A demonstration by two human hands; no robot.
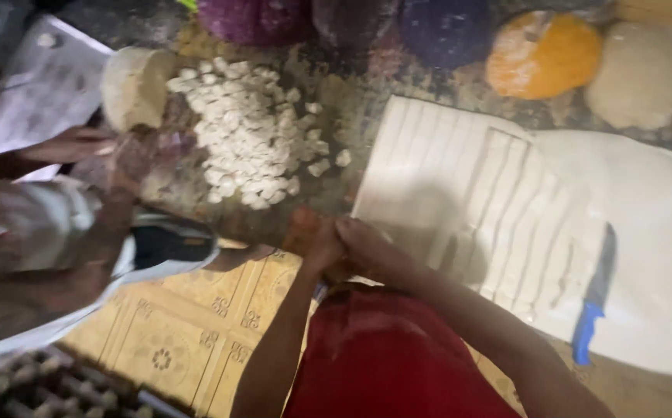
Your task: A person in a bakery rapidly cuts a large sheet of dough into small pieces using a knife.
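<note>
I'm pressing both hands, left hand (pixel 322 246) and right hand (pixel 367 246), together at the surface (pixel 351 116) edge, grip contents hidden, white pieces (pixel 252 131) lying just ahead-left, nearer my left.

A single view, worn on the person's head, looks steeply down and slightly forward; the hands (pixel 336 248) meet close below it, at the near edge of the surface (pixel 367 116); the patterned floor (pixel 189 325) fills the near left; the far edge of the picture reaches the coloured mounds (pixel 541 54); the picture is tilted and blurred.
</note>
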